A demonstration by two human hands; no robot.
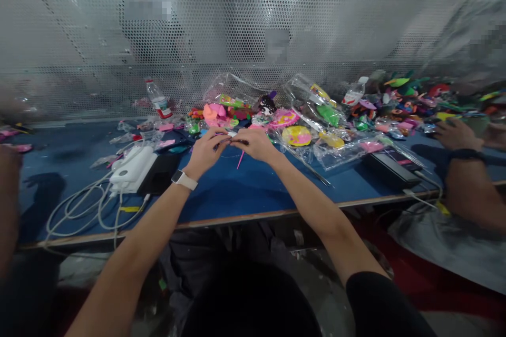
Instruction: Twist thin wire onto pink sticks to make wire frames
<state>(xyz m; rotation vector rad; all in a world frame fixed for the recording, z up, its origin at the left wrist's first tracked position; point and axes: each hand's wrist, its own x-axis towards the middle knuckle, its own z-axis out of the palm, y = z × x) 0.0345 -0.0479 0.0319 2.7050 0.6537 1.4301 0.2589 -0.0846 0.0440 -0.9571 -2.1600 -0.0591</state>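
My left hand [208,148] and my right hand [255,143] meet over the blue table [253,189], fingers pinched together on a small item with a thin pink stick [240,159] hanging below it. What exactly they pinch is too small to name. A watch with a white band sits on my left wrist. Just beyond my hands lies a heap of colourful toy pieces [221,111] and clear plastic bags [316,116] holding pink, yellow and green parts.
White power bank [132,168] with coiled white cables at left, a black box beside it. A plastic bottle [158,99] stands by the perforated metal screen [253,37]. A dark flat device [391,168] lies right. Other persons' arms show at right [462,168] and far left.
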